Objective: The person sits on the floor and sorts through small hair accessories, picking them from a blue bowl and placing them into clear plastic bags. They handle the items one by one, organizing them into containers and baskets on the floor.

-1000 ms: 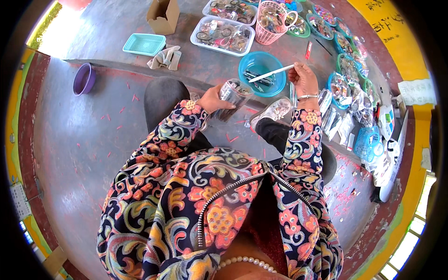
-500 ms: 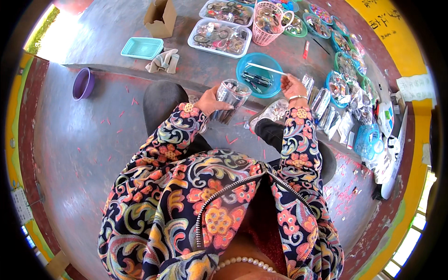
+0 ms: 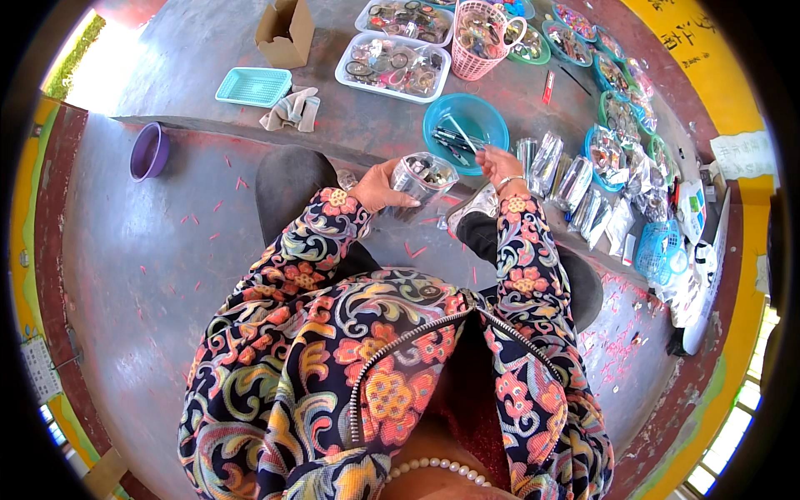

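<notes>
My left hand (image 3: 383,190) is closed round a clear plastic bag (image 3: 427,177) packed with dark, slim pen-like sticks, its open top facing up. Between the fingers of my right hand (image 3: 500,167) is a slim white stick (image 3: 461,132), perhaps a pen, slanting over the blue basin (image 3: 487,111). Several dark pens (image 3: 454,152) lie inside that basin, just beyond the bag. Right of my right hand, filled clear bags (image 3: 547,158) lie in a row along the ledge.
White trays (image 3: 340,75) and a pink basket (image 3: 475,65) of small goods stand farther back. An open cardboard box (image 3: 286,37), a teal tray (image 3: 242,85) and a grey cloth (image 3: 292,112) are at left. A purple basin (image 3: 148,152) sits on the lower floor.
My right hand has moved left, closer to the bag, and the white stick has swung to a steeper slant. The bag has tipped so its open mouth shows more.
</notes>
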`<act>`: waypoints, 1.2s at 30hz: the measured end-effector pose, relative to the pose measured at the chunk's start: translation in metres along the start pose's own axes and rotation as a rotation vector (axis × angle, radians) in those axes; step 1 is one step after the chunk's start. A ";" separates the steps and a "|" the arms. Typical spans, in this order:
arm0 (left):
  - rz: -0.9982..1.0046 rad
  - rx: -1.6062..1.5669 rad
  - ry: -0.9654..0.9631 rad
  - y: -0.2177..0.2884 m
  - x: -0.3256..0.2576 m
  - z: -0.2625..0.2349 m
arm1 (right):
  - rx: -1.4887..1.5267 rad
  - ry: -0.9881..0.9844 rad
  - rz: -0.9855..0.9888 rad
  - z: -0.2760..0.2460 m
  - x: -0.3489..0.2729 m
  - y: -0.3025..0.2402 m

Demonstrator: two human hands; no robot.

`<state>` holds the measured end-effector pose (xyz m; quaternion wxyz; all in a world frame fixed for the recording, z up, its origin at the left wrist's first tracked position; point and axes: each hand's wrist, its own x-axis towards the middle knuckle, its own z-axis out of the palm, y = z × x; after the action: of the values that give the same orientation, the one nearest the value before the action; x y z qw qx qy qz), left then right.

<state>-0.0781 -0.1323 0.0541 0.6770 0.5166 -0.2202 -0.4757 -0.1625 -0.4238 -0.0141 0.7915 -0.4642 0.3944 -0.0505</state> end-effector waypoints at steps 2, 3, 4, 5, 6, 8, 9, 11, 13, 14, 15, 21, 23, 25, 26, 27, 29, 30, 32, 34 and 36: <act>-0.007 0.002 -0.007 0.002 0.000 0.001 | -0.119 -0.183 -0.119 0.030 -0.025 -0.028; -0.014 -0.002 -0.015 0.004 -0.001 0.001 | -0.198 -0.295 -0.190 0.046 -0.040 -0.042; -0.019 -0.005 -0.021 0.005 -0.001 0.002 | -0.277 -0.409 -0.262 0.061 -0.053 -0.054; -0.009 0.018 -0.021 0.006 -0.001 0.002 | -0.381 -0.508 -0.342 0.072 -0.064 -0.062; 0.001 0.042 -0.022 0.006 -0.001 0.003 | -0.485 -0.606 -0.423 0.081 -0.074 -0.069; 0.002 0.093 -0.029 0.006 -0.001 0.003 | -0.684 -0.733 -0.517 0.094 -0.089 -0.074; -0.008 0.121 -0.034 0.007 -0.002 0.002 | -0.778 -0.760 -0.530 0.099 -0.094 -0.075; -0.017 0.166 -0.050 0.006 -0.001 0.001 | -0.877 -0.795 -0.583 0.103 -0.097 -0.073; -0.015 0.200 -0.071 0.002 0.000 0.000 | -0.842 -0.780 -0.514 0.104 -0.100 -0.073; -0.032 0.174 -0.084 0.003 0.000 0.000 | -0.825 -0.774 -0.479 0.105 -0.101 -0.074; -0.049 0.148 -0.097 0.005 0.000 0.000 | -0.865 -0.816 -0.504 0.105 -0.101 -0.075; -0.068 0.128 -0.155 0.007 -0.001 0.001 | -0.991 -0.925 -0.576 0.102 -0.101 -0.076; -0.066 0.132 -0.174 0.008 -0.001 0.002 | -1.032 -0.946 -0.540 0.105 -0.104 -0.077; -0.067 0.113 -0.184 0.008 -0.001 0.003 | -0.974 -0.920 -0.536 0.104 -0.101 -0.072; -0.073 0.095 -0.188 0.006 -0.001 0.002 | -0.947 -0.905 -0.535 0.105 -0.101 -0.072; -0.080 0.076 -0.193 0.003 0.001 0.000 | -0.935 -0.884 -0.516 0.105 -0.102 -0.072; -0.093 0.045 -0.196 0.001 0.002 -0.001 | -0.910 -0.843 -0.476 0.105 -0.105 -0.076; -0.099 0.032 -0.195 0.001 0.001 -0.001 | -0.891 -0.841 -0.472 0.105 -0.107 -0.078; -0.099 0.029 -0.190 -0.001 0.001 -0.001 | -0.853 -0.835 -0.463 0.104 -0.109 -0.082; -0.086 0.049 -0.181 -0.002 0.000 -0.001 | -0.812 -0.780 -0.466 0.099 -0.107 -0.086; -0.091 -0.009 -0.185 -0.002 0.000 -0.001 | -0.748 -0.725 -0.481 0.096 -0.110 -0.093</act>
<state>-0.0779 -0.1322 0.0523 0.6338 0.4771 -0.2560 -0.5524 -0.1468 -0.3604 0.1462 0.6242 -0.7770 -0.0279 0.0764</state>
